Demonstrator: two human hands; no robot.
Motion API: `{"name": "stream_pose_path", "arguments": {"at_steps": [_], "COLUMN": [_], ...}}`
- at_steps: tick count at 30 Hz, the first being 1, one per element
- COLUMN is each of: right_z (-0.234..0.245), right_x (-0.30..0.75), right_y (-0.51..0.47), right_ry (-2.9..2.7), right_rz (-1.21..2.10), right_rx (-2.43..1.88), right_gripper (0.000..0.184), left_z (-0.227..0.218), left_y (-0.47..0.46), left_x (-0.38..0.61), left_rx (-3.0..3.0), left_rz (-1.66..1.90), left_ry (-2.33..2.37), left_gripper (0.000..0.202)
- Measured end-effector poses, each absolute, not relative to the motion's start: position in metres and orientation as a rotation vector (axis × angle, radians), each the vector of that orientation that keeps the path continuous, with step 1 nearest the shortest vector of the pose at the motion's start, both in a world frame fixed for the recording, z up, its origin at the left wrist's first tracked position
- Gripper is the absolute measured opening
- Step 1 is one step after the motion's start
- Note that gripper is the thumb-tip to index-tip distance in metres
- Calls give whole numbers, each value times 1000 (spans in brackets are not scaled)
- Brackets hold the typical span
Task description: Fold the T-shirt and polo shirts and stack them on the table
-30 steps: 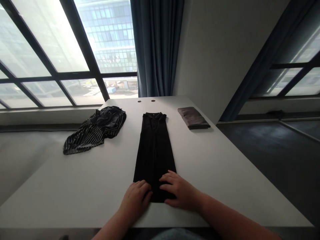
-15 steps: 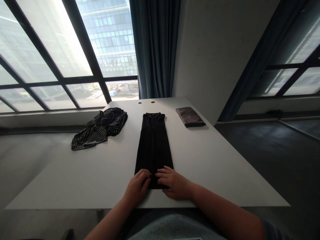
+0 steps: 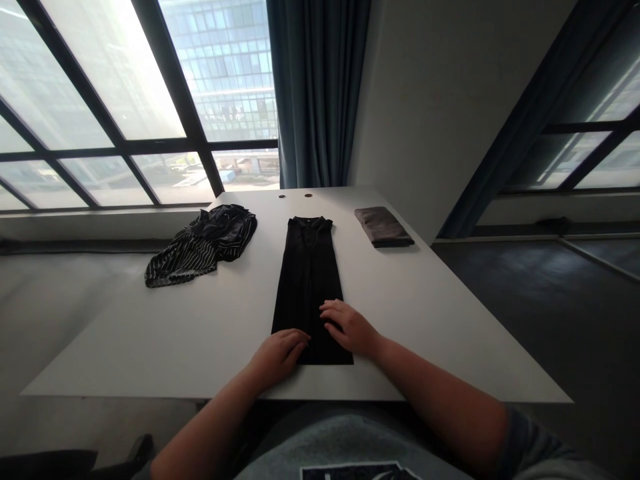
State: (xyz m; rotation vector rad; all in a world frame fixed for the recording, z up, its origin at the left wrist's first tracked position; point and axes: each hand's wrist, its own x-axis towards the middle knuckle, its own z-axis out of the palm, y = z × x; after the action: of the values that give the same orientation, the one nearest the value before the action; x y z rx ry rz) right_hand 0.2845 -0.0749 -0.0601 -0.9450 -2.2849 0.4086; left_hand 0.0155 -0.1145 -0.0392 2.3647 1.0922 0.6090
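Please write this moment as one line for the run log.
left hand: at black garment, near-left corner; right hand: over its right side; striped cloth: crumpled, left; grey cloth: folded, right

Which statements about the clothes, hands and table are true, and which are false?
The black garment lies between the striped cloth and the folded cloth. True.
The striped cloth is neatly folded. False: it lies crumpled.
The left hand and the right hand are both at the black garment. True.
The folded cloth lies left of the black garment. False: it lies to the right.
The white table has two round holes near its far edge. True.
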Motion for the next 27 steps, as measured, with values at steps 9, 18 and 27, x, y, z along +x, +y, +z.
{"name": "stream_pose_path", "arguments": {"at_steps": [9,18,27], "right_z": [-67,-71,-60], "right_x": [246,243,302], "right_y": [43,56,-60], "right_ry": [-2592,-2647,-2569], "right_rz": [456,339,437], "right_rx": [-1305,-1356,-912], "right_gripper": [63,63,62], "left_z": [-75,-92,-48], "left_y": [-75,-90,-105], "left_x": [61,52,-39], "left_rx": [2661,2746,2601], "left_rz": [260,208,321], "left_ry": [1375,1244,970], "left_gripper": [68,70,74]}}
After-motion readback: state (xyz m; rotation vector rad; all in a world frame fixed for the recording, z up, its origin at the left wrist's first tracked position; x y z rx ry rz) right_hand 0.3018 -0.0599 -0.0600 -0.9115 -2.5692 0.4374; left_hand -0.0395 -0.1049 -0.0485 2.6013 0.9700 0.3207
